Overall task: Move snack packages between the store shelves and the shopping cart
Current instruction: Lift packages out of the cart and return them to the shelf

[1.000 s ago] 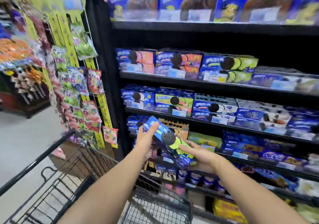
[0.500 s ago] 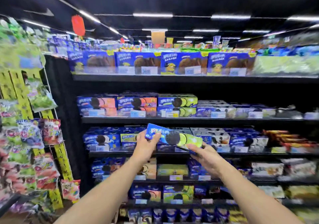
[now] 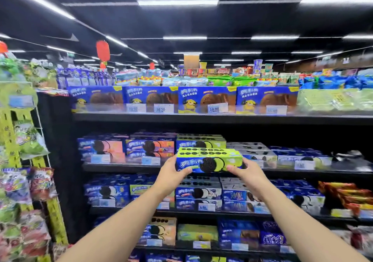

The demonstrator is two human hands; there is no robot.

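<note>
A lime-and-blue cardboard cookie box [image 3: 209, 160] is before the second black metal shelf [image 3: 121, 167], the left grip [image 3: 171, 172] holding its left end, the right grip [image 3: 245, 170] its right. Behind it, on that shelf, sits a matching cardboard box [image 3: 200, 143]. Hanging plastic snack bags [image 3: 26, 181] lie far left.

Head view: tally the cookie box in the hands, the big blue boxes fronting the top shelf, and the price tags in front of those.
Green cookie box, held: 1
Big blue boxes: 4
Price tags: 4
Total: 9
</note>
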